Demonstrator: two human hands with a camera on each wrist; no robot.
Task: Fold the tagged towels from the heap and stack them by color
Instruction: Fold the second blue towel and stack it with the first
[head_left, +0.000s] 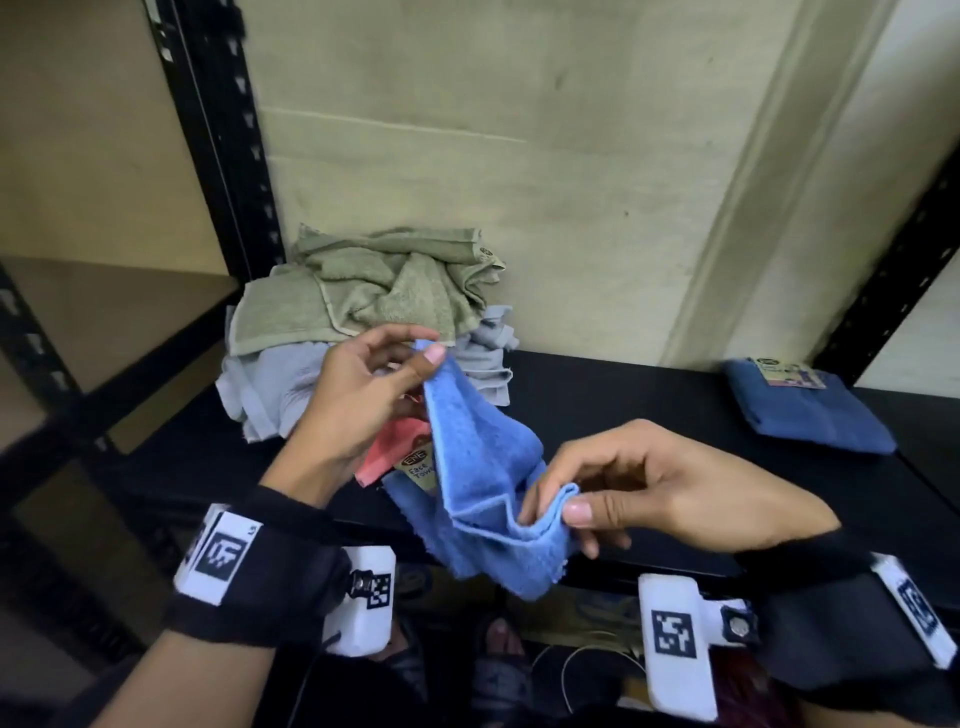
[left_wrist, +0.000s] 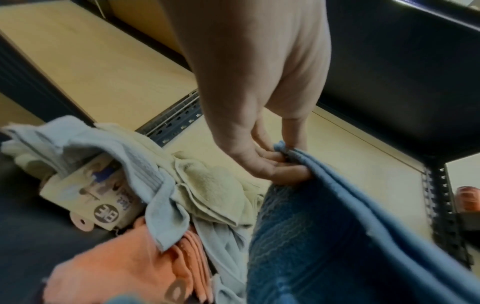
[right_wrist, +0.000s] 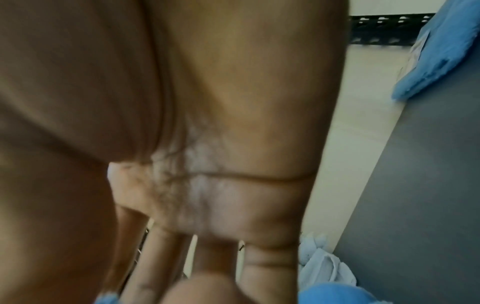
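The light blue towel hung in the air above the front edge of the black shelf, stretched between 2 hands. The left hand pinched 1 corner between thumb and fingers, raised toward the heap at the back left corner of the shelf; the left wrist view showed those fingers curled round the bunched edge. The right hand pinched another part of the edge between thumb and fingers, lower and nearer the person. The right wrist view was too blurred to add anything about that grip.

The relation that mattered was the line between the 2 pinches: it ran on a slant, from high and far on the left to low and near on the right, with the cloth sagging and creased below it. Probably the edge needed to be pulled level and taut before any fold could be made square. A paper tag showed beside the hanging cloth, in front of a pink towel at the foot of the heap.

A folded darker blue towel lay at the right end of the shelf, well apart from the heap and nearer the right hand, so that side looked like where the blue stack belonged.
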